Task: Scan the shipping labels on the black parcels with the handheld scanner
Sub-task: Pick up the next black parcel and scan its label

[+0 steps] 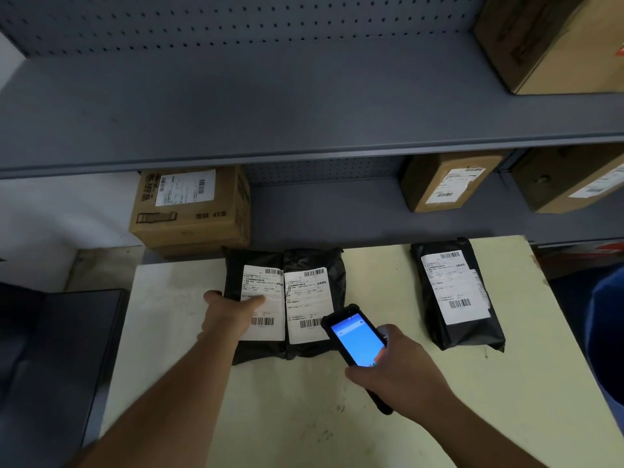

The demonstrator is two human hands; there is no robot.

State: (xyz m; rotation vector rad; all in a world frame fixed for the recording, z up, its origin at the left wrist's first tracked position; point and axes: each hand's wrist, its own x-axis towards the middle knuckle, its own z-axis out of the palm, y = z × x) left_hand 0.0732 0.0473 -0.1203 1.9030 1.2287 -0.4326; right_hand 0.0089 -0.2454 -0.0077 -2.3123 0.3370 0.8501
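Head view: scanning the soft black parcels.
Left hand lies flat on the left parcel; right hand grips the handheld scanner beside it. These bags look light and crumple easily; hold flat.

Labelled cardboard boxes sit on grey metal shelving with a pegboard back, behind a pale table; another brown box stands farther right.
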